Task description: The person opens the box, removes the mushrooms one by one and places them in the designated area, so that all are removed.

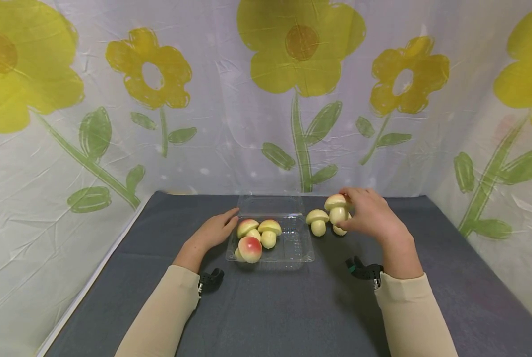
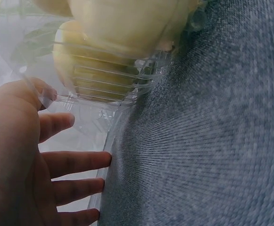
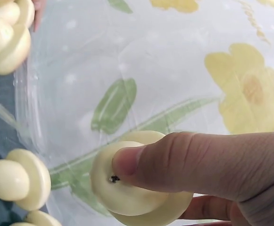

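My right hand (image 1: 375, 215) pinches a toy mushroom (image 1: 336, 203) with a pale stem and a pinkish-yellow cap, the thumb pressed on its stem in the right wrist view. Just below it, another mushroom (image 1: 339, 231) is partly hidden, and a third mushroom (image 1: 318, 227) stands to its left. A clear plastic clamshell box (image 1: 296, 243) lies with its lid raised at the back. Inside its left half are three mushrooms, one showing a red cap (image 1: 250, 248). At the box's left edge is my left hand (image 1: 211, 233), fingers extended and thumb at the rim.
A dark cloth (image 1: 266, 312) covers the table. Behind it hangs a pale curtain (image 1: 221, 124) printed with yellow flowers. The transparent lid (image 1: 270, 204) leans back toward this curtain. Dark wrist straps (image 1: 366, 270) stick out from the sleeves.
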A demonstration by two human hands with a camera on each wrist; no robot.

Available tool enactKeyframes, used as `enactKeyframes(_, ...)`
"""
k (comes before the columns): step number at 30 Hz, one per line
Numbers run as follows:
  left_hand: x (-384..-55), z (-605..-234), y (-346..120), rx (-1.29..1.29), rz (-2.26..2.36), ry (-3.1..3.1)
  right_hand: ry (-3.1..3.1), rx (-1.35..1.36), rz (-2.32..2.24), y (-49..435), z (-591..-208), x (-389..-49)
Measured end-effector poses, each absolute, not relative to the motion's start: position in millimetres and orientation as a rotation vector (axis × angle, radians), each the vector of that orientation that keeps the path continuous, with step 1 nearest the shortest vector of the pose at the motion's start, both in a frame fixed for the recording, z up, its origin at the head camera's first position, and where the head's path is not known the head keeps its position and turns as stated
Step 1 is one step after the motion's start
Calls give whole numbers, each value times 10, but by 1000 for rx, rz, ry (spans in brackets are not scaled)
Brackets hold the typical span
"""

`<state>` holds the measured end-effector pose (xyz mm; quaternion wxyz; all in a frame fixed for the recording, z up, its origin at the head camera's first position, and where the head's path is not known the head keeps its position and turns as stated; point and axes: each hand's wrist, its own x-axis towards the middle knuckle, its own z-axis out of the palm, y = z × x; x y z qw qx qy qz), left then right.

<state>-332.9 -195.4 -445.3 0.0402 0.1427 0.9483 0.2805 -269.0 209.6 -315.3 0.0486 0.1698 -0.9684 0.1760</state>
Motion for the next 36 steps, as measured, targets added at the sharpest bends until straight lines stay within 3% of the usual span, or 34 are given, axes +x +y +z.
enactKeyframes(36,-3309,-4457,-1930,433,860,2933,-3068,212,656,2809,-3551,-3056)
